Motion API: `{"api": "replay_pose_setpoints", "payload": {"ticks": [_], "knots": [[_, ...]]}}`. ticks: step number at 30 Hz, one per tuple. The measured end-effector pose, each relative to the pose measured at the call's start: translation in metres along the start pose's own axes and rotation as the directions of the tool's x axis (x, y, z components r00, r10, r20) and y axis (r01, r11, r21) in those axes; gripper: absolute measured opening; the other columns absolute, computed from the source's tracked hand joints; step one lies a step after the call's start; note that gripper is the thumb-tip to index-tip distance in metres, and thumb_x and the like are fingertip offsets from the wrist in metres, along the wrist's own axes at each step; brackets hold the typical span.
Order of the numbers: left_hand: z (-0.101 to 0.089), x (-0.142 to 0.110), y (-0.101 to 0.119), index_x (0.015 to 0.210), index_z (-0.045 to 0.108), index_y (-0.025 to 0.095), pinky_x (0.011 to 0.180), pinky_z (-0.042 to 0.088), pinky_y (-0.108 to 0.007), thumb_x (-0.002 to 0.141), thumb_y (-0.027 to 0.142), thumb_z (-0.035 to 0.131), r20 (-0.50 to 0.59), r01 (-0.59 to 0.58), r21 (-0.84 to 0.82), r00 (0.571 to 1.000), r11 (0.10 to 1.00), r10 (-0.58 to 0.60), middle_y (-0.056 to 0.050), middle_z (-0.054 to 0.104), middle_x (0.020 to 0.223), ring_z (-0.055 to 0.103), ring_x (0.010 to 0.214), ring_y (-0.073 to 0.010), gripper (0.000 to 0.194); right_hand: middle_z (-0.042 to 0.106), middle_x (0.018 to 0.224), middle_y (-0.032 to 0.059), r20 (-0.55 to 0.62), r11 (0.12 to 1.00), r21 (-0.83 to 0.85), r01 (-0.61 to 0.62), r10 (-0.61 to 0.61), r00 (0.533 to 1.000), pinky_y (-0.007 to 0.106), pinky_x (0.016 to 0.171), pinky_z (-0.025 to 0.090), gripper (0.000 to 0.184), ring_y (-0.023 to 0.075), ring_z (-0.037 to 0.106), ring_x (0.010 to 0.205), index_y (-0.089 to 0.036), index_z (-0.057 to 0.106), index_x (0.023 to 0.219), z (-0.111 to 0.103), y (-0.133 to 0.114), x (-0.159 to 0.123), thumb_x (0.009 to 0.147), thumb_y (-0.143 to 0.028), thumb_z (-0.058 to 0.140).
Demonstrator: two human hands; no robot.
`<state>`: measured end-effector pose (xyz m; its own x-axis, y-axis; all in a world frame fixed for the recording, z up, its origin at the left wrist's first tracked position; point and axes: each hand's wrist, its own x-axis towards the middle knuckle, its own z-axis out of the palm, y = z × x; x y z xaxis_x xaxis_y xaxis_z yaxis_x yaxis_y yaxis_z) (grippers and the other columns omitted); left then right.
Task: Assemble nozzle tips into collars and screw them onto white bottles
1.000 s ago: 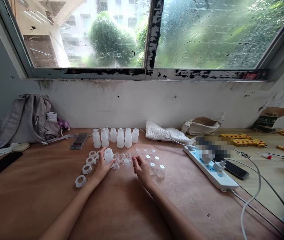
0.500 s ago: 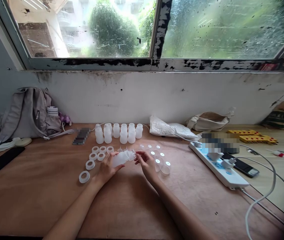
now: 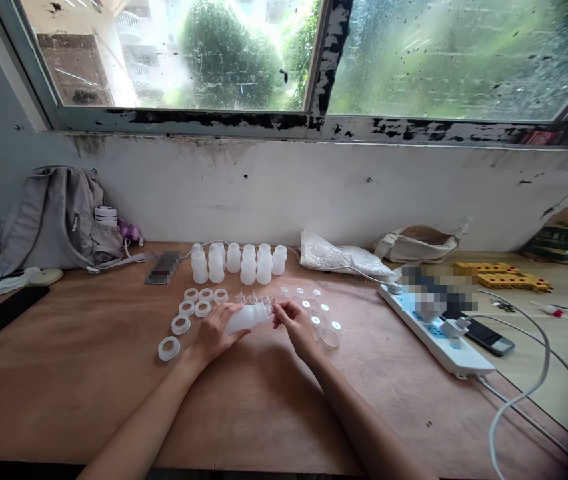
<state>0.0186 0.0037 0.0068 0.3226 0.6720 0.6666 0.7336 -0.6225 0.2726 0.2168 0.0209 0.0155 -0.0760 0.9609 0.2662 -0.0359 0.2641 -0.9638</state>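
Note:
My left hand (image 3: 218, 331) is wrapped round a frosted baby bottle (image 3: 242, 319), tilted so that its neck points right and slightly up. At the bottle's mouth, the fingers of my right hand (image 3: 295, 325) are pinched together; what they hold there is too small to make out. White screw rings (image 3: 181, 325) lie to the left of my left hand. Clear bottle teats (image 3: 253, 299) stand in a row just behind the bottle. Beside and behind my right hand are clear round caps (image 3: 331, 338) and small white discs (image 3: 336, 325).
Several frosted bottles (image 3: 249, 264) stand upright near the wall. A white padded bag (image 3: 344, 259) lies to their right. A power strip (image 3: 437, 333) with plugs and looping cables (image 3: 547, 360) occupies the right side. A backpack (image 3: 54, 223) and a black flat object (image 3: 7, 313) are at left.
The bottle has turned slightly toward level. My right fingers have drawn closer together at its mouth. The view has shifted a little.

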Motion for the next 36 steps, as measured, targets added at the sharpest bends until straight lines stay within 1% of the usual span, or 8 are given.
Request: {"api": "replay_pose_setpoints", "payload": {"ticks": [6,13,17,21,27,29,33,36], "knots": [[0.0,-0.001,0.0,0.109,0.047,0.02,0.079,0.045,-0.034,0.073,0.04,0.056,0.015,-0.048,-0.017,0.999,0.999,0.048,-0.005,0.057,0.099,0.053,0.092,-0.0198,0.042,0.037,0.044,-0.0064,-0.005,0.987,-0.163,0.011,-0.013,1.0,0.022,0.038,0.025,0.033,0.0073,0.032,0.037,-0.02,0.042,0.056,-0.001,-0.004,0.0,0.076,-0.044,0.051],[0.0,-0.001,0.002,0.107,0.049,0.02,0.082,0.044,-0.033,0.07,0.039,0.059,0.015,-0.031,-0.088,0.999,0.996,0.033,-0.005,0.058,0.1,0.053,0.093,-0.0192,0.043,0.029,0.04,-0.0067,0.009,0.988,-0.146,-0.038,0.04,0.999,0.023,0.038,0.021,0.042,0.0074,0.027,0.037,-0.02,0.034,0.047,-0.002,0.0,0.001,0.075,-0.047,0.05],[-0.004,0.001,0.009,0.104,0.05,0.018,0.078,0.045,-0.031,0.068,0.038,0.061,0.047,0.125,-0.246,0.992,0.961,-0.117,-0.006,0.059,0.097,0.055,0.09,-0.0186,0.042,0.05,0.057,-0.0029,0.075,0.998,0.046,-0.046,0.043,0.996,0.023,0.046,0.035,0.023,0.0108,0.045,0.05,-0.02,0.053,0.071,0.0,-0.012,-0.003,0.072,-0.043,0.056],[-0.006,0.001,0.018,0.1,0.051,0.017,0.065,0.048,-0.026,0.07,0.038,0.058,0.172,0.286,-0.399,0.957,0.871,-0.235,-0.005,0.06,0.09,0.058,0.078,-0.0168,0.038,0.059,0.09,0.0026,0.257,0.986,0.137,-0.096,0.058,0.965,0.03,0.073,0.04,0.033,0.0176,0.053,0.083,-0.023,0.056,0.096,0.003,-0.022,-0.006,0.068,-0.039,0.062],[-0.001,0.0,0.028,0.109,0.05,0.017,0.086,0.039,-0.036,0.069,0.038,0.059,0.048,0.215,-0.33,0.976,0.919,-0.212,-0.009,0.057,0.101,0.051,0.097,-0.0225,0.047,0.058,0.069,0.0008,0.064,0.99,-0.066,-0.128,0.132,0.989,0.03,0.064,0.041,0.025,0.0189,0.054,0.07,-0.02,0.059,0.073,0.008,-0.017,-0.008,0.066,-0.044,0.061],[-0.002,0.002,0.031,0.105,0.053,0.015,0.079,0.043,-0.034,0.069,0.041,0.057,0.158,0.315,-0.392,0.949,0.864,-0.274,-0.009,0.058,0.096,0.054,0.089,-0.0217,0.044,0.061,0.085,0.0023,0.152,0.991,0.046,-0.127,0.118,0.981,0.031,0.071,0.042,0.027,0.0194,0.054,0.081,-0.022,0.058,0.09,0.009,-0.02,-0.01,0.07,-0.041,0.059],[-0.005,0.005,0.036,0.086,0.059,0.011,0.053,0.042,-0.025,0.074,0.047,0.047,0.546,0.577,-0.494,0.788,0.65,-0.285,-0.005,0.059,0.07,0.055,0.062,-0.0159,0.04,0.061,0.093,0.0054,0.271,0.977,0.146,-0.156,0.112,0.956,0.032,0.076,0.041,0.029,0.0196,0.054,0.085,-0.021,0.057,0.096,0.01,-0.023,-0.013,0.071,-0.037,0.059],[-0.007,0.005,0.041,0.091,0.059,0.015,0.063,0.042,-0.027,0.064,0.044,0.06,0.409,0.536,-0.487,0.838,0.69,-0.362,-0.005,0.059,0.082,0.054,0.074,-0.0179,0.039,0.061,0.08,0.0045,0.148,0.99,0.003,-0.144,0.142,0.979,0.031,0.067,0.043,0.026,0.0192,0.055,0.074,-0.018,0.058,0.083,0.01,-0.018,-0.012,0.068,-0.039,0.061]]}}
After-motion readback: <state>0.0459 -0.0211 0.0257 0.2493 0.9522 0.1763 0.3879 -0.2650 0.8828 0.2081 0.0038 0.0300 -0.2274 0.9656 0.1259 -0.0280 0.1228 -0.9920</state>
